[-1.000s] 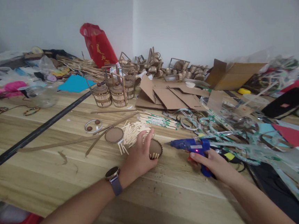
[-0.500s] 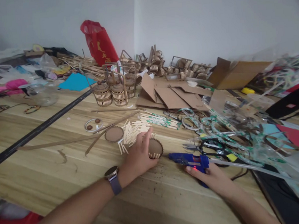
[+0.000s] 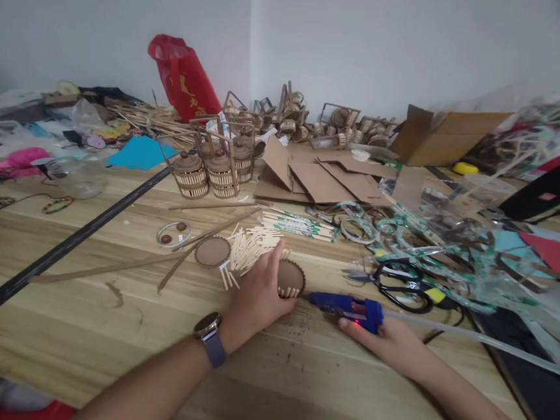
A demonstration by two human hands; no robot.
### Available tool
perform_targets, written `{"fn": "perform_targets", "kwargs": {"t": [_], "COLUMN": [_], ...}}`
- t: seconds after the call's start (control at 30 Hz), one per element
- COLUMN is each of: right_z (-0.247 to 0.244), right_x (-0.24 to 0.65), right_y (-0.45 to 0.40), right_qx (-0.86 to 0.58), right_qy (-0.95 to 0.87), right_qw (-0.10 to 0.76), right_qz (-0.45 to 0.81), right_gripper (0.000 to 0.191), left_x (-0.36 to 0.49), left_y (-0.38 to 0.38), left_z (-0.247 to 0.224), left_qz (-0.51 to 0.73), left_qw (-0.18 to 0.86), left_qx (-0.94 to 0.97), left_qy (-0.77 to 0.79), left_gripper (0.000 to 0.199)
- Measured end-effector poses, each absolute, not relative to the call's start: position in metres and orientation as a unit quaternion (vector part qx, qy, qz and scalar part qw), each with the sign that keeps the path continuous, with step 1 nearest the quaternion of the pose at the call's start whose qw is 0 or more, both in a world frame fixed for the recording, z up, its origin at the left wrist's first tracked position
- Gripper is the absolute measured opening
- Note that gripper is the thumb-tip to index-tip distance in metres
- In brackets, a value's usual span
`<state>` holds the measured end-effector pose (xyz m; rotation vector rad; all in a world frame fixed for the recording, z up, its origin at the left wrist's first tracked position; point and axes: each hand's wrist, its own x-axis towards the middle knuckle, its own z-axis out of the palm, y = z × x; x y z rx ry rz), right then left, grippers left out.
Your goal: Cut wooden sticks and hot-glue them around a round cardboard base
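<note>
My left hand, with a watch on its wrist, grips the left edge of a round cardboard disc that lies on the table. The disc has a scalloped rim and short pale sticks standing along its near edge. Part of it is hidden by my fingers. My right hand is closed round a blue hot glue gun with a lit red light. Its nozzle points left, close to the disc's lower right edge; whether they touch I cannot tell. Cut sticks lie piled beyond my left hand, beside a second disc.
Black scissors and tangled green-and-clear wrappers lie to the right. Small lidded baskets stand behind, near cardboard sheets and a red bag. A long black strip crosses the table at left.
My right hand has brought the glue gun left and slightly down, so its nozzle is nearer the disc's edge. My left hand stays at the disc.
</note>
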<state>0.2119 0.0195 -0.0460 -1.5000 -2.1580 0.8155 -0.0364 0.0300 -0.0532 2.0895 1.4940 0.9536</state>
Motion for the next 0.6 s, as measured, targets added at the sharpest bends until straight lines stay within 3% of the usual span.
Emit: {"fn": "perform_targets", "kwargs": {"t": [0.47,0.6], "right_z": [-0.052,-0.054], "right_x": [0.213,0.215], "right_y": [0.019,0.02], "right_qx": [-0.556,-0.547], "right_qy": [-0.765,-0.77], "right_qw": [0.159,0.173], "right_qz": [0.284,0.279], "right_gripper": [0.052,0.045], "left_x": [-0.037,-0.036], "left_y": [0.029,0.029], "left_z": [-0.051,-0.052], "left_qz": [0.343,0.343], "left_qw": [0.216,0.212], "left_qx": [0.744,0.744], "left_qy": [0.531,0.532], "left_gripper": [0.104,0.104]}}
